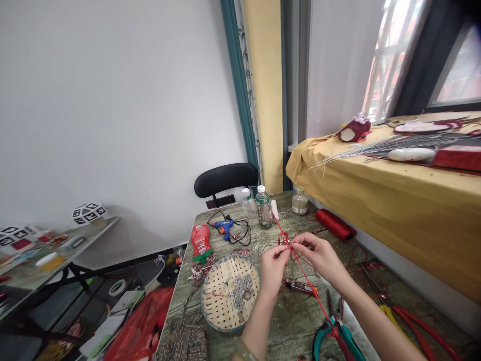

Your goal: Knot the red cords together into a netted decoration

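Cord (314, 293), thin and bright red, gathers into small loops above the wood-patterned table (287, 323) and stretches diagonally toward teal-handled pliers (350, 343). Left hand (275, 263) and right hand (319, 253) nearly meet beside the loops, forearms angled inward, thumbs and fingers pinched on the cord.

Red cord (323, 310) blocks middle; bottles (263, 206) ahead; room above.

Daylight shows through a window (391, 57), and 1 black chair (225, 179) stands before a white wall (112, 100).
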The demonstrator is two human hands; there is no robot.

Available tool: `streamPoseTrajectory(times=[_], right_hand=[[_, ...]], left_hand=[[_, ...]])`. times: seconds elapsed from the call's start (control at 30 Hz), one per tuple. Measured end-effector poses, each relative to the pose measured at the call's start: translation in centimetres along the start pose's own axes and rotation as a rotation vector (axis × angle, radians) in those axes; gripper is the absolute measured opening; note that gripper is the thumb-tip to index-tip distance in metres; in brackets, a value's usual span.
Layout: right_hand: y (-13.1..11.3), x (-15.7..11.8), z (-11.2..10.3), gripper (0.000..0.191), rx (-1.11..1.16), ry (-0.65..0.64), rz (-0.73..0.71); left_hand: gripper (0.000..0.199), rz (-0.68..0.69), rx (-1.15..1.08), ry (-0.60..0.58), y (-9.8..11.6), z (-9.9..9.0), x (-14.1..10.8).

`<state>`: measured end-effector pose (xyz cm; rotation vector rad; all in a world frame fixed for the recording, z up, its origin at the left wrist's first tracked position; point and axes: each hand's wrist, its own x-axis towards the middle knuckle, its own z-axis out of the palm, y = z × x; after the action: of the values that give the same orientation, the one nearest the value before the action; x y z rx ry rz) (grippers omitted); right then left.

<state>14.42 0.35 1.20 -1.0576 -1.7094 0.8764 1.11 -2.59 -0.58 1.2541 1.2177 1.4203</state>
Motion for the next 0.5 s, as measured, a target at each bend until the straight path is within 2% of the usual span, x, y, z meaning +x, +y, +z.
streamPoseTrajectory(times=[0.17, 0.3, 0.4, 0.5], right_hand=[[-1.6, 0.1, -0.8, 0.025, 0.134, -0.029, 0.094], [-2.3, 0.3, -0.8, 0.026, 0.151, -0.063, 0.109], [-2.4, 0.5, -0.7, 0.028, 0.152, -0.064, 0.084], [-2.3, 0.6, -0.5, 0.028, 0.174, -0.057, 0.083]], left_hand=[[0.021, 0.086, 0.152, 0.062, 1.2, -1.1, -0.6], [0.016, 0.163, 0.224, 0.070, 2.7, -0.8, -0.5], [0.022, 0.105, 0.215, 0.038, 3.1, -0.1, 0.3], [0.029, 0.023, 0.110, 0.007, 2.8, 0.4, 1.2]])
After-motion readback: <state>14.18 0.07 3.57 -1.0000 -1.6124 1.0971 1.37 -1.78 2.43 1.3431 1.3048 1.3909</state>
